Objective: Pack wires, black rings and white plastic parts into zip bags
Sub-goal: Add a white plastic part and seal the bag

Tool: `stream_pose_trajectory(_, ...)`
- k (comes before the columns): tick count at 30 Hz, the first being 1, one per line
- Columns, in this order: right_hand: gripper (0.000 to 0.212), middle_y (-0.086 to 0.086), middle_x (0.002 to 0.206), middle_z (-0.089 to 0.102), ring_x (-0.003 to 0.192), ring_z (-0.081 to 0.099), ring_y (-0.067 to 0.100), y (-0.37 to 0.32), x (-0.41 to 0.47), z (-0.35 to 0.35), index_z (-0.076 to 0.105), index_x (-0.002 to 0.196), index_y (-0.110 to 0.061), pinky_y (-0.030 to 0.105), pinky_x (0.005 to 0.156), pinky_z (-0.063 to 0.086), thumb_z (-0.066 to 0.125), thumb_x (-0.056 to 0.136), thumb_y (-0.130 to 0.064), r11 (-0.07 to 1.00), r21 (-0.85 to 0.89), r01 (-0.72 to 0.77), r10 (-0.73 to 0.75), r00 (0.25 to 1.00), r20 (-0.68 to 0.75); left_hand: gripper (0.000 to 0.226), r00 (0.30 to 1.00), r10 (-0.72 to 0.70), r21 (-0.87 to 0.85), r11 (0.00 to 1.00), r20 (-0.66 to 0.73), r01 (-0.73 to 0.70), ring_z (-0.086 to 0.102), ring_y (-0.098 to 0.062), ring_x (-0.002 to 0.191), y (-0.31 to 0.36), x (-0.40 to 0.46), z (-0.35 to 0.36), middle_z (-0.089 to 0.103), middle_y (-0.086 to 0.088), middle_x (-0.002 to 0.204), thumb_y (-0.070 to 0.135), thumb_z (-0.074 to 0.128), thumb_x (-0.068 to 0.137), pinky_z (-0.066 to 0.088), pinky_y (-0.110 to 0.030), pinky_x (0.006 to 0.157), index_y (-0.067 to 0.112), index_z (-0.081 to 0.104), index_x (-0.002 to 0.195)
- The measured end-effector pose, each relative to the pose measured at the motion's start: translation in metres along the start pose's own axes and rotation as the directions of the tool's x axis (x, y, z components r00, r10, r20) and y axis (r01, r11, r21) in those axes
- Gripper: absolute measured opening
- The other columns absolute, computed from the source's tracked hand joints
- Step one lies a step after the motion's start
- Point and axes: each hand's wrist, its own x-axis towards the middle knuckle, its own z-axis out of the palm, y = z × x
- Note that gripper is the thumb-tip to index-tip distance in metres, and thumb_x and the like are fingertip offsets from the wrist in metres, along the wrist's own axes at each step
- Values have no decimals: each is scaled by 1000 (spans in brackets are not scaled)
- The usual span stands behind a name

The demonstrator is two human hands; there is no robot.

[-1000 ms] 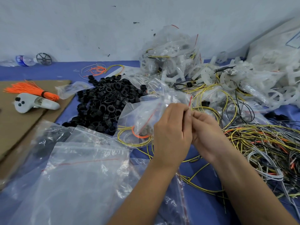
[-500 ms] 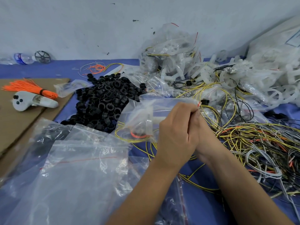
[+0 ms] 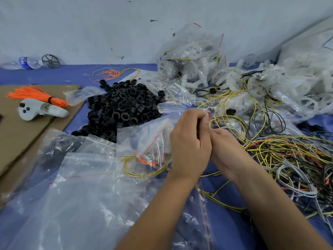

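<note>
Near the middle of the bench, toward its front edge:
Left grip: the left hand [image 3: 189, 147] is curled, fingertips pinching the top edge of a zip bag [image 3: 153, 141] at its red seal line.
Right grip: the right hand [image 3: 227, 150] lies just beside the left, touching it; its fingers are curled at the same bag edge, but the left hand hides the fingertips, so the exact hold cannot be told.
Zip bag contents: a coil of yellow wire [image 3: 144, 170] and a short orange wire lie in the lower part of the bag; the bag hangs left of the hands, its bottom resting on other bags.
Black rings [image 3: 124, 107]: loose heap left of centre, behind the held bag.
Loose wires [image 3: 288, 159]: tangled yellow, grey, black and orange heap at the right edge.
White plastic parts [image 3: 270, 83]: pile at the back right corner, some in filled bags [image 3: 191, 56] against the wall.
Empty bags [image 3: 81, 195]: clear stack at the front left corner.
Cardboard sheet [image 3: 21, 134]: at the left edge, carrying a white controller [image 3: 39, 110] and an orange wire bundle [image 3: 37, 94].
Water bottle [image 3: 27, 62]: at the back left corner, lying down; blue label, text unreadable.
Bench covering: blue.
</note>
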Motion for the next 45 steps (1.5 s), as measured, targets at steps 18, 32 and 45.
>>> stream_pose_trajectory(18, 76, 27, 138, 57, 124, 57, 35, -4, -1, 3, 63, 132, -2, 59, 117, 29, 31, 101, -64, 974, 137, -183, 166, 978, 129, 17, 987, -119, 49, 992, 105, 114, 54, 5, 71, -25, 9, -3, 57, 21, 73, 13, 63, 99, 35, -10, 67, 23, 57, 87)
stream_pose_trajectory(32, 22, 14, 77, 74, 69, 72, 34, -50, 109, 13, 70, 82, -7, 47, 67, 61, 51, 92, -14, 790, -596, 145, -412, 845, -341, 19, 948, -194, 229, 964, 254, 136, 53, -18, 68, -52, 18, -7, 59, 5, 71, 15, 57, 101, 36, -38, 62, 17, 53, 83)
stream_pose_trajectory(45, 34, 23, 138, 47, 127, 46, 42, -46, 246, -16, 59, 130, -6, 49, 107, 42, 51, 100, -19, -274, -957, 93, -66, 991, 116, 17, 955, -175, 172, 976, 238, 136, 53, -16, 69, -59, 15, -2, 59, 8, 72, 18, 57, 98, 43, -44, 67, 20, 52, 82)
